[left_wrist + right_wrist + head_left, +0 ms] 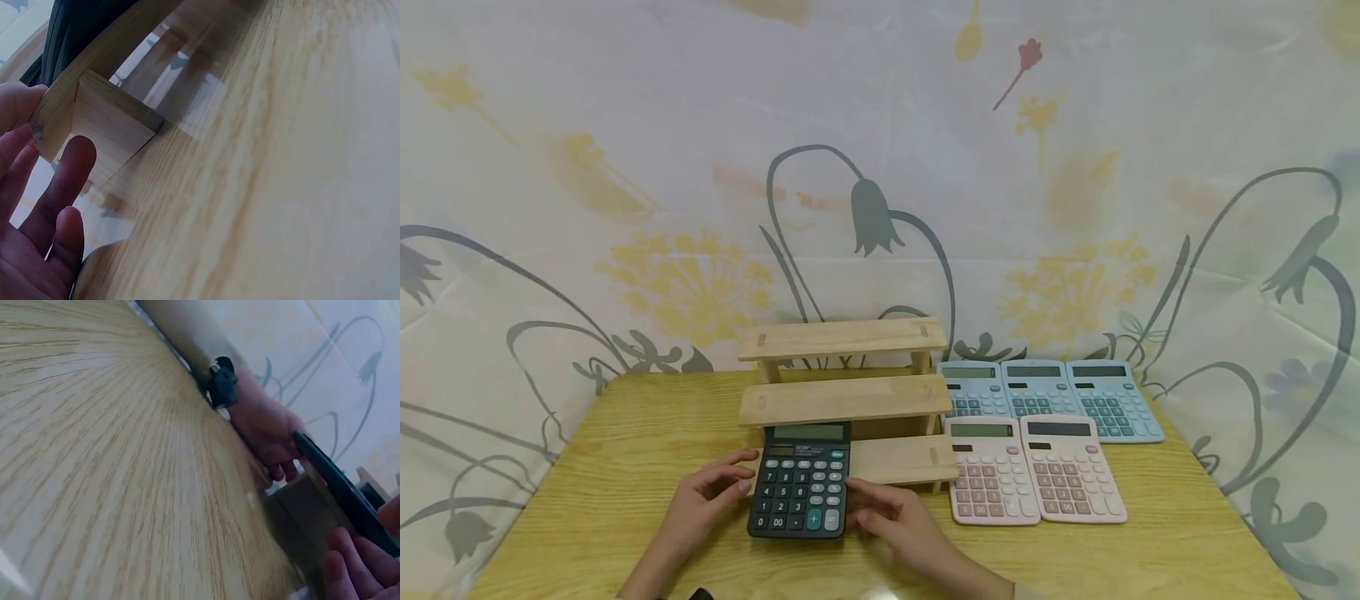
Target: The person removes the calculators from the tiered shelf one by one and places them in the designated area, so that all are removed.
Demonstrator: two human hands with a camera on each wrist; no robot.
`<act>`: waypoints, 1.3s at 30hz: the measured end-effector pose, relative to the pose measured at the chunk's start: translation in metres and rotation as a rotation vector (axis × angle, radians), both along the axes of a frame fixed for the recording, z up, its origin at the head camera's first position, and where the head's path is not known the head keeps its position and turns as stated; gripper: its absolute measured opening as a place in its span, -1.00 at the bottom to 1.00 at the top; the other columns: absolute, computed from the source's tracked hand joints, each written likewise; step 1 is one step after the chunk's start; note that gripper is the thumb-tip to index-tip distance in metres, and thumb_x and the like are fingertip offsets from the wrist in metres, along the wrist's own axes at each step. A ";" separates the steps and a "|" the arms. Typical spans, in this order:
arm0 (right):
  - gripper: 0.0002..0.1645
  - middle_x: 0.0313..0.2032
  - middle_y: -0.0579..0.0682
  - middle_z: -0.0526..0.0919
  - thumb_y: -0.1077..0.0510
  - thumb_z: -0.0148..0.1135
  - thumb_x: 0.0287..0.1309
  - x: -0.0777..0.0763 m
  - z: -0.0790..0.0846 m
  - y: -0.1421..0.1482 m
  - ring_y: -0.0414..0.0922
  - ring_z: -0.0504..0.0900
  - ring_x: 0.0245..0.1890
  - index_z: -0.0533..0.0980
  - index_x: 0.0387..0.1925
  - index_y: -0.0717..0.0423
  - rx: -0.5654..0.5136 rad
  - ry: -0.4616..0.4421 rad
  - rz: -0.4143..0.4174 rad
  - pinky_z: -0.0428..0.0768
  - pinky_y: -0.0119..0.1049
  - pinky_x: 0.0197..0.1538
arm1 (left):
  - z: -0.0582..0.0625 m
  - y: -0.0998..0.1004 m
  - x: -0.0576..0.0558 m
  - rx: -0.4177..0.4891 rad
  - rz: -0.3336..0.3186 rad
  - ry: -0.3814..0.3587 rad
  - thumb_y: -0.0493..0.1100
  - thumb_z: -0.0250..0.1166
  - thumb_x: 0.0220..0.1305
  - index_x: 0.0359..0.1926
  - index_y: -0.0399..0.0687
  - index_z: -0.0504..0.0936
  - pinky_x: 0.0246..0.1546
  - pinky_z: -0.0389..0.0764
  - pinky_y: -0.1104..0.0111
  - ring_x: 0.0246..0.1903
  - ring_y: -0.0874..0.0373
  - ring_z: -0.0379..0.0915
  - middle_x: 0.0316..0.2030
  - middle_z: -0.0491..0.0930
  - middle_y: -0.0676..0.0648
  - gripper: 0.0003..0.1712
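Observation:
A black desk calculator (801, 479) with a grey screen lies face up and tilted on the lowest step of a small wooden three-tier stand (842, 400). Its near end overhangs the front of that step. My left hand (703, 492) is beside the calculator's left edge, fingers loosely bent; in the left wrist view its fingers (78, 162) are at the end of the wooden step (109, 119). On the opposite side, my right hand (898, 525) touches the calculator's right edge with its fingertips. From the right wrist view, the calculator (340, 481) shows edge-on between both hands.
Right of the stand lie two pink calculators (992, 471) side by side, with three blue calculators (1037, 387) in a row behind them. All are on the wood-grain table (587, 483). A flower-patterned cloth (700, 167) hangs behind the table.

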State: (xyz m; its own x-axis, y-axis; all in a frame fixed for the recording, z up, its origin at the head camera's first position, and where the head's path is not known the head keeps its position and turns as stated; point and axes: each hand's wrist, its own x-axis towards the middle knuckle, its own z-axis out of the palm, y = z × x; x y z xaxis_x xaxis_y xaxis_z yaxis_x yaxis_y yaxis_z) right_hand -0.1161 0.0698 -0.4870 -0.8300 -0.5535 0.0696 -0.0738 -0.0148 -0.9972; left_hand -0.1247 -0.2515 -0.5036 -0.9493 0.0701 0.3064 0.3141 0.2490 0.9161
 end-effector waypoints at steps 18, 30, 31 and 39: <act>-0.42 0.06 0.28 0.61 0.33 0.18 0.32 0.000 0.006 -0.019 -0.02 0.66 -0.01 0.38 0.35 0.25 -0.128 -0.189 -0.116 0.66 -0.15 -0.06 | -0.001 -0.001 0.000 -0.003 0.002 0.011 -0.38 0.33 0.28 -0.18 -0.23 0.72 -0.14 0.54 0.51 0.06 0.36 0.52 0.08 0.64 -0.10 -0.89; -0.36 0.03 0.24 0.63 0.39 0.20 0.26 0.001 0.008 -0.024 -0.01 0.69 -0.08 0.36 0.37 0.25 -0.161 -0.265 -0.143 0.69 -0.11 -0.16 | 0.000 0.000 0.001 0.001 0.012 -0.002 -0.38 0.33 0.28 -0.18 -0.24 0.72 -0.13 0.54 0.51 0.04 0.38 0.52 0.07 0.65 -0.05 -0.89; -0.37 0.03 0.24 0.63 0.39 0.20 0.26 0.001 0.008 -0.024 -0.01 0.69 -0.08 0.36 0.37 0.25 -0.163 -0.268 -0.143 0.69 -0.10 -0.15 | 0.000 0.000 0.001 0.002 0.012 -0.006 -0.38 0.33 0.28 -0.18 -0.24 0.72 -0.14 0.54 0.51 0.03 0.38 0.52 0.07 0.65 -0.04 -0.89; -0.44 0.01 0.21 0.64 0.40 0.19 0.27 -0.001 0.005 -0.024 -0.03 0.71 -0.13 0.42 0.31 0.28 -0.166 -0.279 -0.138 0.70 -0.10 -0.19 | 0.002 0.001 0.001 -0.001 0.013 -0.012 -0.37 0.33 0.28 -0.18 -0.23 0.72 -0.14 0.54 0.50 0.02 0.37 0.53 0.08 0.64 -0.05 -0.89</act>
State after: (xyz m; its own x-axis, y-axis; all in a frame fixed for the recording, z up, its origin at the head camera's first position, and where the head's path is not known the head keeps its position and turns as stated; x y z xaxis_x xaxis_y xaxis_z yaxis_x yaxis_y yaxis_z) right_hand -0.1173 0.0461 -0.4823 -0.8960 -0.4347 -0.0906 0.1883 -0.1871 -0.9641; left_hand -0.1234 -0.2504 -0.5020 -0.9539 0.0583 0.2945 0.2994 0.2542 0.9196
